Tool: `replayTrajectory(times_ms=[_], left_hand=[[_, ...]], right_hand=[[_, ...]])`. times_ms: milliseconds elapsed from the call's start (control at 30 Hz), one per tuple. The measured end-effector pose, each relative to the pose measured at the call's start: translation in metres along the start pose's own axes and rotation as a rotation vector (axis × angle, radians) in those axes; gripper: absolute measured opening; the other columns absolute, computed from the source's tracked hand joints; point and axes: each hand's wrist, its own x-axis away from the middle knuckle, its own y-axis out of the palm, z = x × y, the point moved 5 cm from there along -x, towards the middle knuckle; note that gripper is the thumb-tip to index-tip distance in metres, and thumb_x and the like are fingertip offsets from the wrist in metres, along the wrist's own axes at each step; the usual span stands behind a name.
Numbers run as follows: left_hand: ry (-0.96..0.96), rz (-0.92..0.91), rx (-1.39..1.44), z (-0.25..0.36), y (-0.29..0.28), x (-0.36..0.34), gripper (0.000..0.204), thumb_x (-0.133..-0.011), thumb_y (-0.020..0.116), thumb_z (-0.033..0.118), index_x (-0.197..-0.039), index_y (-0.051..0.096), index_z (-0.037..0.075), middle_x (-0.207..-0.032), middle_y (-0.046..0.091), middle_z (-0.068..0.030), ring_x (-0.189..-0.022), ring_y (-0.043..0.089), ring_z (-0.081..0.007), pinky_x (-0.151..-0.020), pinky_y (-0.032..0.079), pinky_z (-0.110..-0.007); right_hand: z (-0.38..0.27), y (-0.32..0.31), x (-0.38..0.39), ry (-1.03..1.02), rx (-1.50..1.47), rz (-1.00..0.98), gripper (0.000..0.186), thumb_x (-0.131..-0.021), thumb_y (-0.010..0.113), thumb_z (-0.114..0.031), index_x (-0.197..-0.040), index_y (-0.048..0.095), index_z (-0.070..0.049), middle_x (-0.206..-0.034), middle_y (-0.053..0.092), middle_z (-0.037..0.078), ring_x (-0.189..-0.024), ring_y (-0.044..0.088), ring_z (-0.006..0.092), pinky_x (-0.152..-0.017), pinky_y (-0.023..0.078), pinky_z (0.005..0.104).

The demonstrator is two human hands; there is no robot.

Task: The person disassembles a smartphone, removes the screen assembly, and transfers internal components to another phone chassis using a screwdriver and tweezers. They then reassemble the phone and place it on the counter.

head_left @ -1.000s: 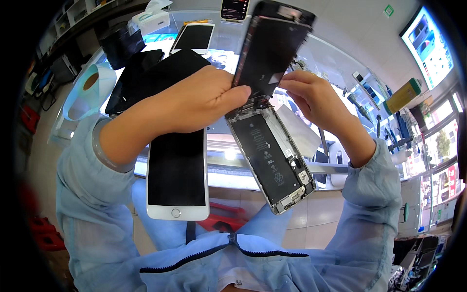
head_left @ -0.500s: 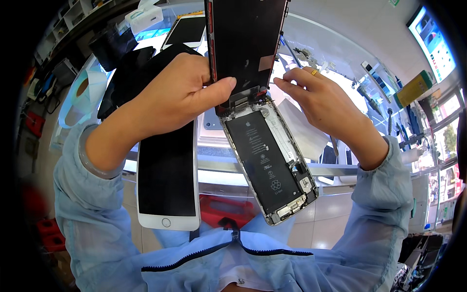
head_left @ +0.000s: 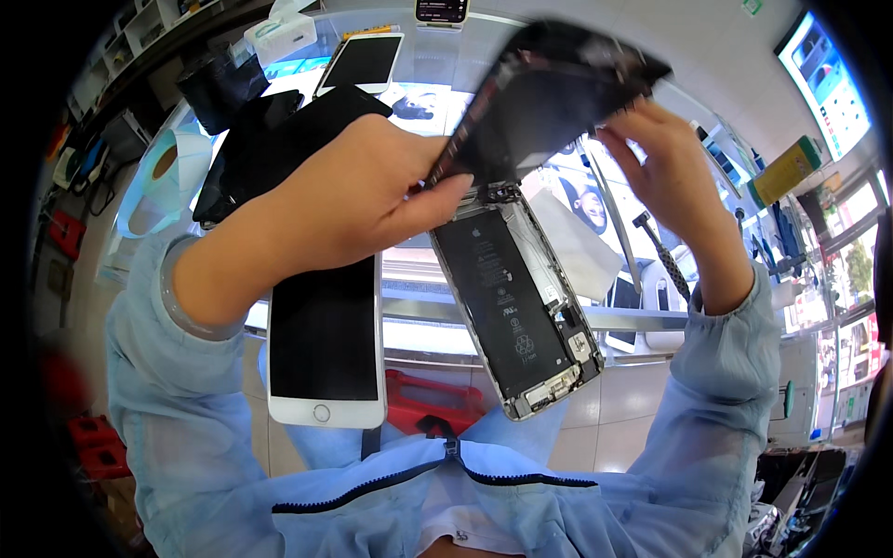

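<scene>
The open phone (head_left: 539,265) bares a black battery (head_left: 498,298), its screen (head_left: 544,107) tilted up. Left hand (head_left: 381,191): grip clamped on screen; right hand (head_left: 665,153): bent at its right, grip unclear.

Counter (head_left: 660,321), one: glass top, lit from beneath, straight metal front edge. On it I list: tape roll (head_left: 164,166), pale blue, at left; black flat pieces (head_left: 312,139), overlapping, partly behind a forearm; white phone (head_left: 366,61), dark screen up; tissue box (head_left: 281,35), white; small phone (head_left: 441,11), upright, screen lit; grey sheet (head_left: 579,237), its kind unclear to me.
</scene>
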Motion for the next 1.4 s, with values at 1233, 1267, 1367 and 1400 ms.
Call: replayTrajectory(times_ms=[1233,1267,1367,1400], left_hand=[[-0.248,-0.11,0.245,-0.006,0.007,0.001,0.049,-0.085,0.06,0.042,-0.106,0.063,-0.003,-0.089,0.066,-0.0096,-0.079,0.061,-0.0139,-0.071,0.049,-0.025],[-0.311,-0.127,0.305,-0.009,0.008,0.0,0.046,-0.086,0.06,0.04,-0.104,0.063,-0.002,-0.089,0.065,-0.0091,-0.079,0.061,-0.0133,-0.071,0.049,-0.025],[-0.451,-0.144,0.456,-0.011,0.011,0.001,0.041,-0.087,0.06,0.038,-0.099,0.065,0.0,-0.085,0.065,-0.0073,-0.077,0.061,-0.0119,-0.069,0.049,-0.024],[-0.467,-0.127,0.488,-0.009,0.011,0.001,0.041,-0.086,0.061,0.04,-0.096,0.066,0.0,-0.082,0.065,-0.0064,-0.074,0.061,-0.0116,-0.068,0.05,-0.024]], right_hand=[[-0.137,-0.001,0.068,0.21,-0.147,-0.129,0.057,-0.066,0.07,-0.028,-0.114,0.052,-0.003,-0.124,0.045,0.027,-0.103,0.051,0.0458,-0.084,0.045,0.0474],[-0.135,-0.003,0.069,0.216,-0.149,-0.137,0.055,-0.066,0.069,-0.026,-0.113,0.052,-0.003,-0.123,0.045,0.027,-0.103,0.051,0.0458,-0.083,0.045,0.0474],[-0.126,-0.012,0.068,0.273,-0.294,-0.164,0.056,-0.062,0.071,-0.02,-0.114,0.054,-0.007,-0.129,0.043,0.024,-0.106,0.053,0.0429,-0.085,0.046,0.0436],[-0.123,-0.015,0.068,0.289,-0.338,-0.173,0.058,-0.061,0.072,-0.019,-0.115,0.055,-0.008,-0.131,0.041,0.022,-0.107,0.054,0.0419,-0.086,0.047,0.0421]])
